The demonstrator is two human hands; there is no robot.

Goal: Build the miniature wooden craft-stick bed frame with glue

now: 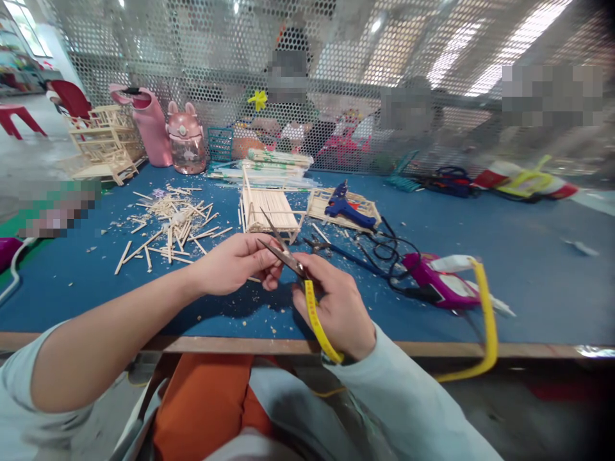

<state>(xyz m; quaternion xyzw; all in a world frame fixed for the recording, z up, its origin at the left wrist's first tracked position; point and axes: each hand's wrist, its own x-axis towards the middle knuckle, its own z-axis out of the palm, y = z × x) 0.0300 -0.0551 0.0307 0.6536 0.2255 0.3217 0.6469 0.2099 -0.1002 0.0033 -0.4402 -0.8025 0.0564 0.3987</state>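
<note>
My right hand [331, 298] is closed on scissors [291, 261], whose blades stand apart and point up and left. A yellow strip [314, 320] with markings hangs at the scissors' handle. My left hand [245, 261] is closed beside the blades, thumb and fingers pinched on something too small to make out. Just behind both hands stands a small frame of pale sticks [271, 210]. To its right, a blue glue gun [346, 208] lies on another stick frame [317, 208]. Pliers [346, 255] rest on the blue table near my right hand.
Loose short sticks [180, 221] are scattered at the left. A pink bottle [152, 131], a clear pink jar [186, 144] and bundled sticks [278, 168] stand or lie at the back, before a perforated metal screen [346, 83]. A purple device [446, 285] with cords lies at the right.
</note>
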